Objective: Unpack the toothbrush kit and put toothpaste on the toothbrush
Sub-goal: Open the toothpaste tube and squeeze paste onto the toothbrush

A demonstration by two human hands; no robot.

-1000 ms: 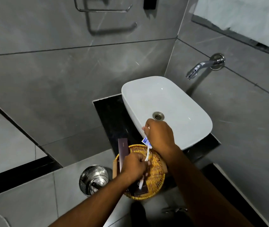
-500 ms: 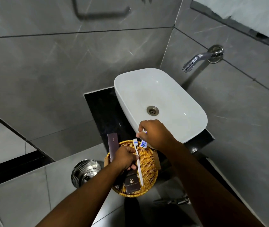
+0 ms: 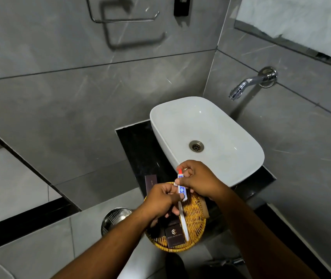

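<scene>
My left hand [image 3: 161,200] grips a white toothbrush [image 3: 183,220] whose handle slants down over a round wicker basket [image 3: 196,216]. The same hand pinches the lower end of a small white and blue toothpaste tube [image 3: 181,188]. My right hand [image 3: 200,179] has its fingertips on the tube's red cap [image 3: 179,170] at the top. Both hands meet above the basket, just in front of the white basin. The brush head is hidden behind my fingers and the tube.
A white basin [image 3: 239,135] sits on a black counter [image 3: 138,150], with a chrome wall tap [image 3: 247,84] above it. Dark boxes [image 3: 173,235] lie in the basket and one dark box [image 3: 151,183] stands behind it. A steel bin [image 3: 114,218] is on the floor at left.
My hands have come together. The tube, earlier in the right hand alone, is now held upright by the left hand too, with the right fingers on its red cap. The camera view shifted.
</scene>
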